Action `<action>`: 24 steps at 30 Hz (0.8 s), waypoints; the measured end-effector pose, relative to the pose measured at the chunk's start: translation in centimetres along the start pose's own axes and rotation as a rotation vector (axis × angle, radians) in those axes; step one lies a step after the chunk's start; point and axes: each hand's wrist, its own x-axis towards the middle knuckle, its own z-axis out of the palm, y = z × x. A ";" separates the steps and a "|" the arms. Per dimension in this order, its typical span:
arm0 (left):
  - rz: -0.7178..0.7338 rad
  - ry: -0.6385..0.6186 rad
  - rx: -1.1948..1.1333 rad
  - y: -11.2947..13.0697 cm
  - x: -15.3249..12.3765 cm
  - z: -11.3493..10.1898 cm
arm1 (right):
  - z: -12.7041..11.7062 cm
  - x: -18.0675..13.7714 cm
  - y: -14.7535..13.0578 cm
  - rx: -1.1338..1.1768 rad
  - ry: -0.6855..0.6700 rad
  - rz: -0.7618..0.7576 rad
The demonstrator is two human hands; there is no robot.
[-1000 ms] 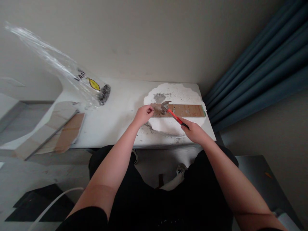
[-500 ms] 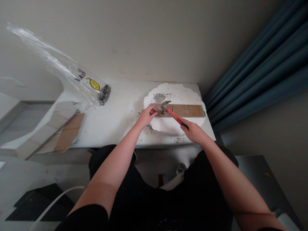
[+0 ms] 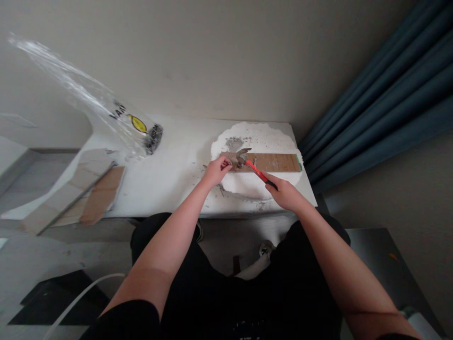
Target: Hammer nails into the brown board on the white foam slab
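Note:
A brown wooden board (image 3: 274, 163) lies across a white round slab (image 3: 258, 186) on the white table (image 3: 170, 174). My right hand (image 3: 286, 193) grips the red and black handle of a hammer (image 3: 253, 166), whose grey head rests on the board's left part. My left hand (image 3: 214, 171) is pinched closed at the board's left end, right beside the hammer head; what the fingers pinch is too small to make out.
A clear plastic bag (image 3: 106, 111) with a yellow mark and dark contents leans at the table's back left. Flat cardboard pieces (image 3: 85, 193) lie at the left edge. A blue curtain (image 3: 385, 104) hangs on the right. Grey crumbs dot the slab.
My left hand has shifted slightly right, closer to the hammer head. The hammer and right hand have hardly moved.

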 end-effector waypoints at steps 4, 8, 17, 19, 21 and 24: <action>0.016 -0.004 0.020 0.2 -0.1 -0.1 | 0.1 0.0 0.1 0.011 0.005 -0.011; 0.024 -0.005 0.051 0.3 -0.1 0.0 | 0.1 -0.1 0.0 0.021 0.030 -0.023; -0.011 0.034 0.057 0.6 -0.4 0.6 | -0.6 -0.6 -1.6 0.103 0.096 -0.110; -0.019 0.042 0.052 0.6 -0.4 0.7 | -0.6 -0.6 -2.1 0.060 0.074 -0.097; -0.024 0.049 0.055 0.4 -0.3 0.7 | -0.5 -0.6 -2.5 0.040 0.074 -0.083; -0.014 0.051 0.080 0.2 -0.3 0.8 | -0.4 -0.5 -3.0 0.007 0.082 -0.055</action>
